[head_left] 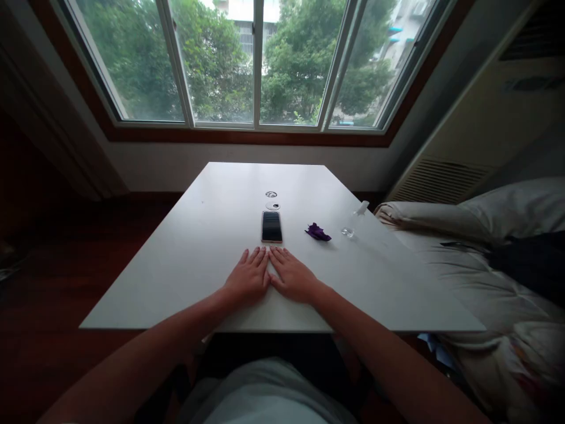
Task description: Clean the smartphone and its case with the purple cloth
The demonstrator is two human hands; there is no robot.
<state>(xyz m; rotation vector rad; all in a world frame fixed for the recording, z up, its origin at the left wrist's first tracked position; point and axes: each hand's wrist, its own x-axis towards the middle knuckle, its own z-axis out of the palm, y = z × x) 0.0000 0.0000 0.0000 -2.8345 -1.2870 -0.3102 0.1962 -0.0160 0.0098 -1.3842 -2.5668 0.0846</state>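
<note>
"What's at center frame?"

"Left hand (248, 275) and right hand (293, 275) lie flat, palms down, side by side on a white counter (185, 253)."

"And around them?"

"A smartphone (271, 227) just above; right of center, a crumpled purple cloth (318, 232) and what appears to be a clear spray bottle (355, 221)."

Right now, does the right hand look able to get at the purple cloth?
Probably yes: the right hand lies flat on the white table, the purple cloth is ahead and to its right with nothing visible between them, and the clear bottle is farther right, past the cloth.
</note>
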